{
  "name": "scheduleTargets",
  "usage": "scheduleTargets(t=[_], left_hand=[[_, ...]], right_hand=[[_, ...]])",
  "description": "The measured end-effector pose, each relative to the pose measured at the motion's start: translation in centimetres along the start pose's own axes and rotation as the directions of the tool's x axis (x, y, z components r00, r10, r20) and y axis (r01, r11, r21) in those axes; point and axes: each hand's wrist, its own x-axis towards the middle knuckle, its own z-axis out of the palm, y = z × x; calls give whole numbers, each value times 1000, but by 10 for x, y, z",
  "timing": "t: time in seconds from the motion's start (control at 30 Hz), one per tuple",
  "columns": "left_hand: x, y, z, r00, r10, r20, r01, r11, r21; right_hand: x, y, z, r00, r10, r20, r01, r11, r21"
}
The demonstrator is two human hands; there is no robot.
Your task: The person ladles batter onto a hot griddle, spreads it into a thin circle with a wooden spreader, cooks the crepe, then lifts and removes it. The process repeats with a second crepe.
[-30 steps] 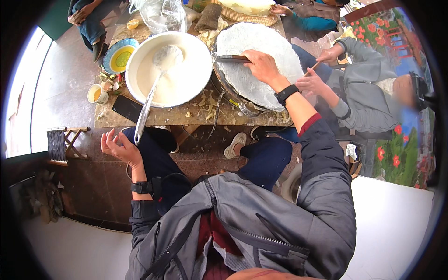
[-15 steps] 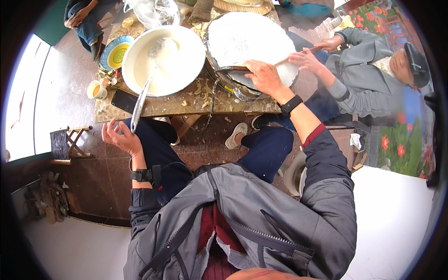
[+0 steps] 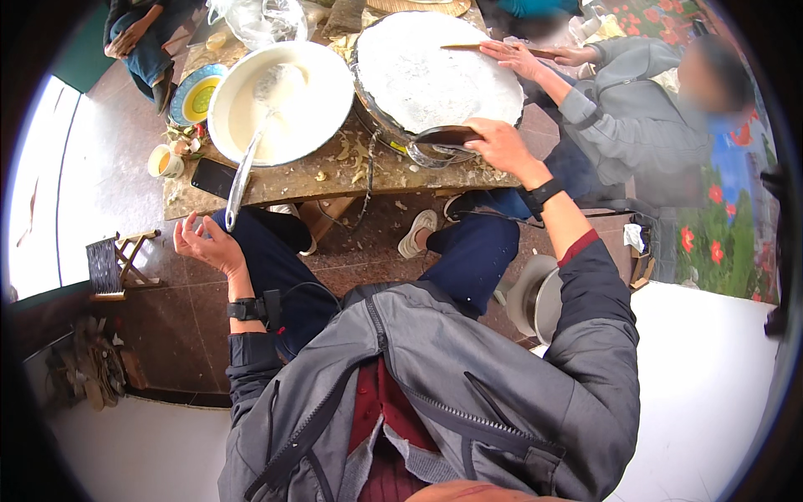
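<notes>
A round griddle (image 3: 360, 90) carries a wide white sheet of batter (image 3: 435, 75). Over its near rim, my right hand (image 3: 506, 149) grips one end of a dark, curved, flat scraper (image 3: 447, 136). My left hand (image 3: 211, 246) hangs in front of the table, holding nothing, fingers loosely bent and apart. Just beside its fingertips is the handle end of a metal ladle (image 3: 242, 186), whose head lies in pale batter inside a big white basin (image 3: 341, 109). Across the griddle, a co-worker's hands (image 3: 519, 60) hold a long wooden stick (image 3: 462, 47) over the sheet.
On the worn wooden table (image 3: 335, 180) are a phone (image 3: 214, 178), a paper cup (image 3: 166, 161), eggshells, a blue-rimmed bowl (image 3: 177, 102) of yellow liquid and a plastic bag (image 3: 263, 23). A cord (image 3: 371, 171) hangs off its edge. Pale containers (image 3: 535, 297) stand by my right knee.
My right hand and the scraper have drawn back toward the griddle's near rim. The co-worker's hands and stick have shifted to the far side. My left hand stays open.
</notes>
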Motion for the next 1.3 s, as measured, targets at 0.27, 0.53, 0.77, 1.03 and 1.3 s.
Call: scheduleTargets(t=[0.27,0.53,0.77,1.03,1.3], left_hand=[[1,-6,2,1000,5,14,-5,1000,29],[1,-7,5,998,49,36,-48,999,-11],[1,-6,6,999,-5,35,6,1000,-17],[4,-1,3,999,17,32,-17,999,28],[5,3,4,1000,9,19,-10,1000,15]], right_hand=[[-24,21,17,867,272,-418,-395,886,-243],[-36,-18,20,881,194,-431,-310,926,-217],[-22,45,-5,841,429,-330,-505,842,-190],[-10,6,5,855,467,-225,-512,829,-225],[11,-30,20,851,466,-241,-517,824,-230]])
